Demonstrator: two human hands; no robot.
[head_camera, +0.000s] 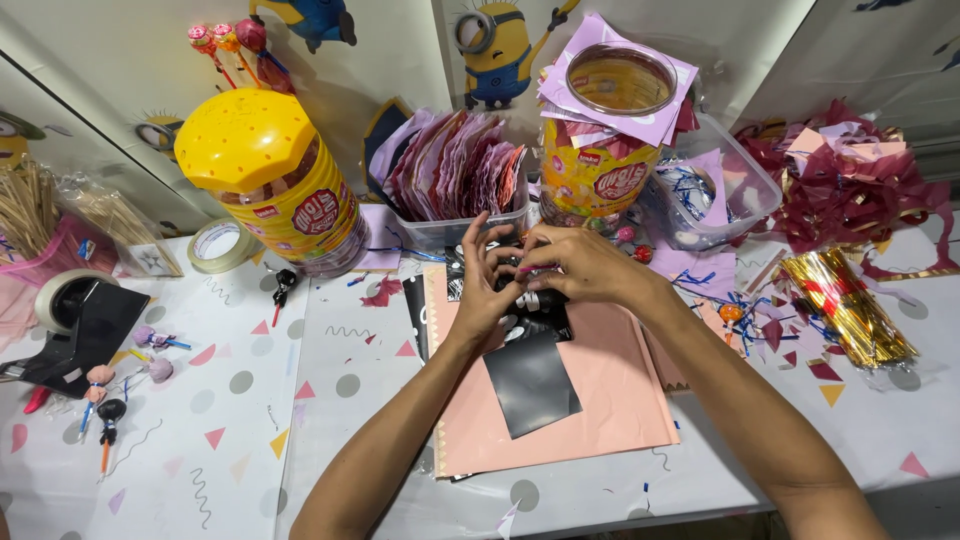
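My left hand (487, 275) and right hand (580, 268) meet fingertip to fingertip, both curled shut around a small bundle of black wrapping paper (535, 312); whatever sits inside it is hidden by my fingers, with only a pink sliver showing. A glossy black square sheet (532, 382) lies just below, flat, one corner pointing toward me. It rests on pale pink paper (590, 410) spread over the counter (330, 400). A yellow-lidded lollipop jar (275, 180) stands far left.
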